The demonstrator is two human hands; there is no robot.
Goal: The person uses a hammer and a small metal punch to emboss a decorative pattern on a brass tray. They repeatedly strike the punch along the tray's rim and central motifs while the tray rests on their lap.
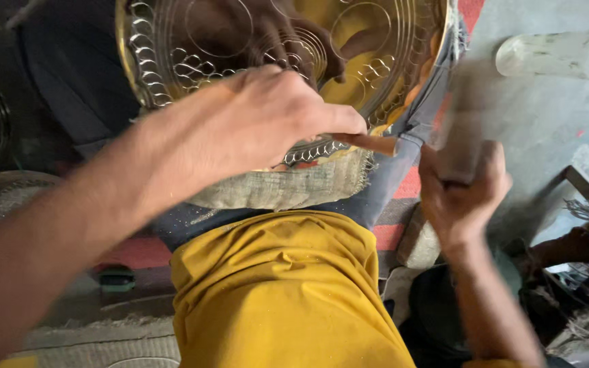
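Fingers of left hand (277, 116) close around a punch (369, 143) set at the brass tray's (403, 41) rim; right hand (461, 187) grips a blurred hammer (459, 116). Tray on lap: thin, stiff, dent-prone; hold by rim.

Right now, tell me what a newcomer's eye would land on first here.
The big shiny engraved metal plate fills the top centre, resting on a burlap pad over the person's lap. The left hand presses a small wooden-handled tool against its patterned rim, while the right hand grips a motion-blurred mallet at right. A yellow shirt fills the bottom centre.
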